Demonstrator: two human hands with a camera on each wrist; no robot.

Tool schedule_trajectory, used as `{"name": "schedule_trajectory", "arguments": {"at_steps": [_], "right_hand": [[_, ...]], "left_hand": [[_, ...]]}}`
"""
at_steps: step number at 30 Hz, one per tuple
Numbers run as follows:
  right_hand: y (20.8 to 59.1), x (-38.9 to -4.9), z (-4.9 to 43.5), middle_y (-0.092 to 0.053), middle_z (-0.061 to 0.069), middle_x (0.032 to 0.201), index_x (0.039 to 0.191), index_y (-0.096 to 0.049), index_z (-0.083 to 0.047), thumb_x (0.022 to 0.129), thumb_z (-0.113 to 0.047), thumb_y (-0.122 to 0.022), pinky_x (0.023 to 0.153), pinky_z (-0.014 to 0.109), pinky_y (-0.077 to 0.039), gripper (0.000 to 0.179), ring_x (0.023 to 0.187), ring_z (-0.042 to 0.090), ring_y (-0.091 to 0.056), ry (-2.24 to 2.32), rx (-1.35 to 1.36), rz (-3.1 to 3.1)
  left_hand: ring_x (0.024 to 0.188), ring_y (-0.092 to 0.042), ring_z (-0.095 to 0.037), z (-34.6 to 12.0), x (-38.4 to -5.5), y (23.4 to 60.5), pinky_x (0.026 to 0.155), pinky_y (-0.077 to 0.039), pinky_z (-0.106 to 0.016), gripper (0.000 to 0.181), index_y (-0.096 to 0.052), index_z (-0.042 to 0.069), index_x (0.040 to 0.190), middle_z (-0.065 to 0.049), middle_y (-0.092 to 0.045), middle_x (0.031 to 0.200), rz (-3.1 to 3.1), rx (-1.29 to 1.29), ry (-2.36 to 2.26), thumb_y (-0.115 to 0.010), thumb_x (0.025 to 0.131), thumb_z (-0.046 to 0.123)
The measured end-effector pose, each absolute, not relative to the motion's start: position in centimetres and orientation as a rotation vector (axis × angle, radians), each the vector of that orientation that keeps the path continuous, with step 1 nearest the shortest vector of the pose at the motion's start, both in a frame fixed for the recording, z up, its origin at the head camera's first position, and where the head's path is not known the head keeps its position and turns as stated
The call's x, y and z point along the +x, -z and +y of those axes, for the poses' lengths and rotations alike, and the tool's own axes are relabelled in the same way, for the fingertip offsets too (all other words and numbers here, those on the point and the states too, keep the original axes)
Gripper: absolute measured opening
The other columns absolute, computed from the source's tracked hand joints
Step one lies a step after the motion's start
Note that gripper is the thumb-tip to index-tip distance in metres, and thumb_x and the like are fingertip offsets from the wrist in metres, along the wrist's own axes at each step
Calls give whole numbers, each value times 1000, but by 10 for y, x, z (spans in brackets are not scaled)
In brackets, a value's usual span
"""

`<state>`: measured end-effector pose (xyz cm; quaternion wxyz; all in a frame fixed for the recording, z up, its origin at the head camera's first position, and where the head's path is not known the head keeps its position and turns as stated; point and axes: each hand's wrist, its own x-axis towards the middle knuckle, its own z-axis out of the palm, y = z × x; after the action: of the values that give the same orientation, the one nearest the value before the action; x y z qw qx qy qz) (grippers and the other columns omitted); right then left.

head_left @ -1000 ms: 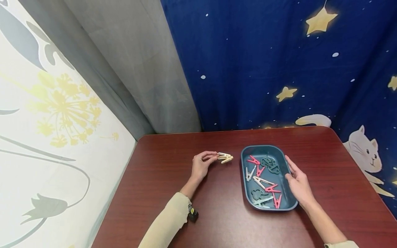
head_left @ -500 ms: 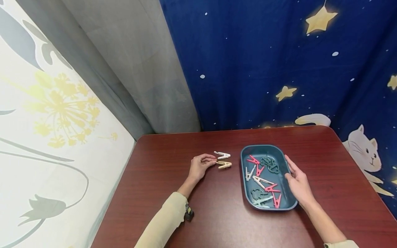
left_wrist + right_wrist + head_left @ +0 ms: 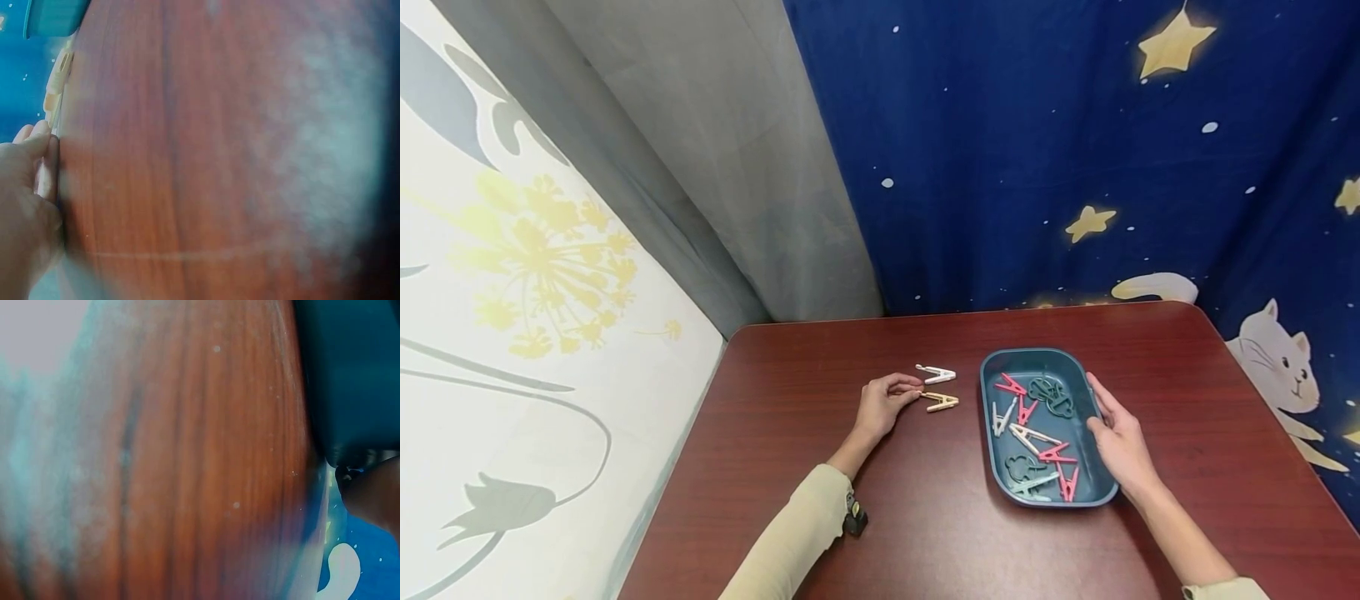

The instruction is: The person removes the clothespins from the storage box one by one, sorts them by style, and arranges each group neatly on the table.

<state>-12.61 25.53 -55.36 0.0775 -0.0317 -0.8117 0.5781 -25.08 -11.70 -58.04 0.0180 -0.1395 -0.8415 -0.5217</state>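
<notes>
My left hand (image 3: 877, 408) pinches the end of a pale yellow clothespin (image 3: 942, 402) at the table's middle. In the left wrist view the yellow clothespin (image 3: 58, 75) points away from the fingertips. Just behind it a white clothespin (image 3: 937, 374) lies apart on the table. My right hand (image 3: 1118, 433) grips the right rim of a dark blue-green tray (image 3: 988, 433), thumb at the inner side. Inside lie pink clothespins (image 3: 1057, 453), white ones (image 3: 1031, 437), a pale green one (image 3: 1033, 483) and dark green bear-shaped pieces (image 3: 1051, 397). The right wrist view shows the tray's outer wall (image 3: 353, 375).
The reddish-brown wooden table (image 3: 805, 392) has its far edge along a blue star-patterned curtain (image 3: 1000, 167) and a grey curtain (image 3: 715, 167). A white patterned wall (image 3: 587, 333) borders the left side. A small black device (image 3: 855, 515) sits at the left sleeve.
The two clothespins were together at my left fingertips; the white one now lies separate on the table. My left hand has shifted slightly nearer with the yellow one. The right hand stays on the tray.
</notes>
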Motion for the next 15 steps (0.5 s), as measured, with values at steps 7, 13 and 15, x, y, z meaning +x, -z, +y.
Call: {"name": "schedule_trajectory", "arguments": {"at_steps": [7, 13, 15], "right_hand": [[552, -126, 255, -37, 18, 153, 157, -27, -21, 100, 2, -43, 84, 3, -38, 64, 133, 16, -43, -1735, -93, -2427], [552, -126, 255, -36, 17, 154, 157, -26, -23, 100, 2, -42, 85, 3, -39, 65, 134, 19, -43, -1737, -96, -2432], [552, -126, 255, -37, 18, 153, 157, -26, -22, 100, 2, -42, 84, 4, -40, 64, 132, 17, -45, -1734, -94, -2433]], "left_hand": [[84, -72, -7, -116, -251, 582, 73, -57, -22, 17, -76, 16, 103, 6, -76, 90, -2588, -457, 1659, -77, 86, 15], [87, -73, -10, -117, -251, 583, 75, -57, -23, 21, -75, 11, 106, 2, -76, 94, -2547, -460, 1732, -76, 86, 11], [88, -73, -13, -117, -251, 583, 75, -57, -23, 22, -74, 9, 107, -1, -76, 95, -2530, -460, 1758, -76, 86, 9]]}}
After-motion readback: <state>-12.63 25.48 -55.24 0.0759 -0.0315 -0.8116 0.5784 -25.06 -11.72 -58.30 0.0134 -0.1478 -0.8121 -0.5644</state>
